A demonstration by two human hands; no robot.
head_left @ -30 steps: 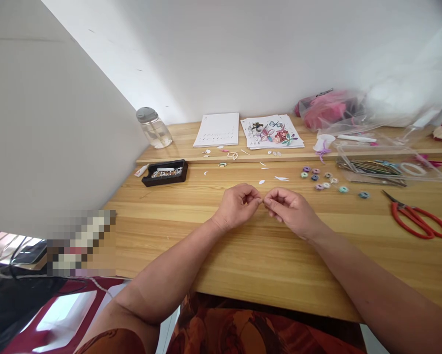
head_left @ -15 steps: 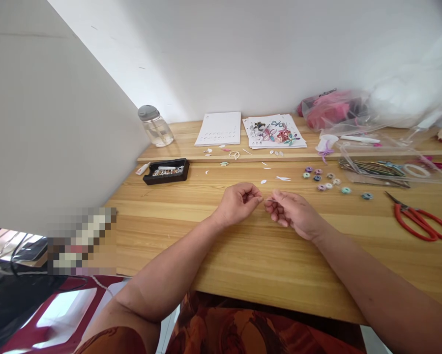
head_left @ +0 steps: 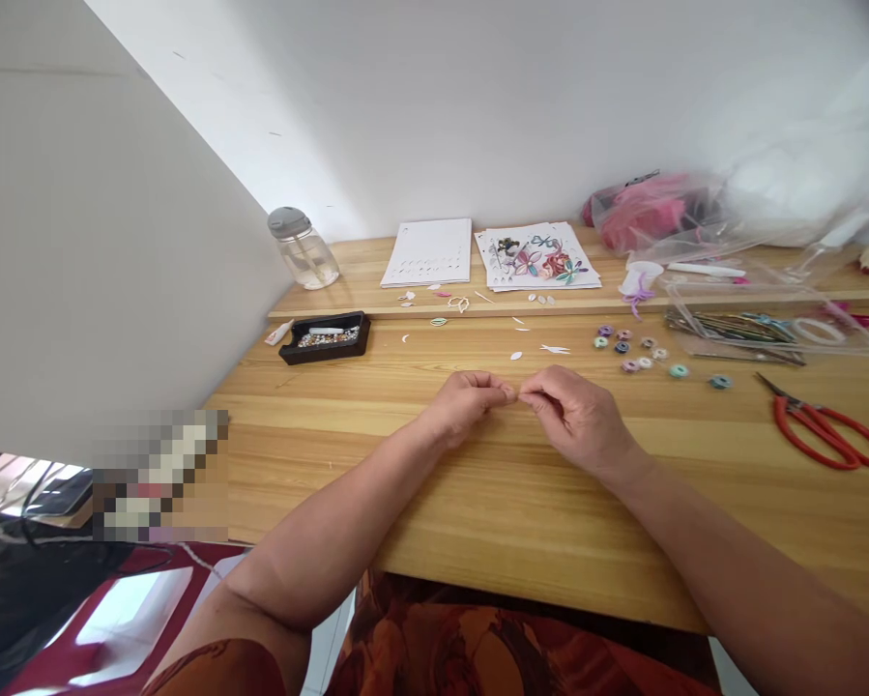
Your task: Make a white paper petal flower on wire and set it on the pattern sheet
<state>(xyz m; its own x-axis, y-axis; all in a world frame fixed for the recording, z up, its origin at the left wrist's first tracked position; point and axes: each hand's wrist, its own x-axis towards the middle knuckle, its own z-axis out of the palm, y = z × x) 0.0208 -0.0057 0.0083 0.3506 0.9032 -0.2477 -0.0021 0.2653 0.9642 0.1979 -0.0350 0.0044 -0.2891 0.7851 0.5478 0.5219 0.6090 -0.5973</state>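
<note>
My left hand and my right hand meet fingertip to fingertip above the middle of the wooden table. Both are closed in a pinch on something tiny between them, too small to make out. Just beyond the hands lie small white paper pieces. Several small coloured paper coils are scattered to the right of those.
Red-handled scissors lie at the right. A black tray, a clear bottle, white sheets, flower-patterned sheets, a clear box of strips and plastic bags sit along the back. A wall stands at the left.
My right hand opened a little and drew slightly apart half a second ago, then closed again, so the fingertips of both hands are pinched together once more.
</note>
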